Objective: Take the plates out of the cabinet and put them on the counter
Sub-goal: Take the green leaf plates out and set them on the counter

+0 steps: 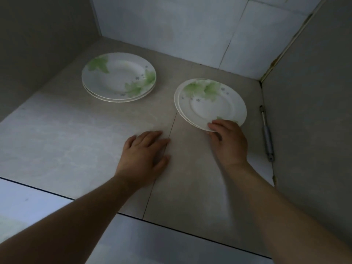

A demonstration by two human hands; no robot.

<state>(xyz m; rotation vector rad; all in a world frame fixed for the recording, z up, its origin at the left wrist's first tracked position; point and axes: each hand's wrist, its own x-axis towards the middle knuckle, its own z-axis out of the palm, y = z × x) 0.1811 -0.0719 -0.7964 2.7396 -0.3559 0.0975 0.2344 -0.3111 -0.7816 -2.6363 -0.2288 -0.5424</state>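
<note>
Near the right wall of the cabinet floor, a small stack of plates lies flat; it is white with green leaves, and at least two rims show at its left side. The right hand grips this stack at its near edge: the thumb lies on top of the rim and the fingers are curled under it. A second stack of the same pattern sits farther back and to the left, well apart from the first one, closer to the back left corner; two or three rims are visible there. The left hand is open, palm down, with the fingers spread flat on the floor, between the two stacks but nearer to the front edge, and it holds nothing. A thin seam runs from the front edge toward the back, just beside the fingertips of the left hand. On the right wall a metal strut hangs, near the gripped stack but not touching it. Pale tiles cover the back wall. The light is dim.
</note>
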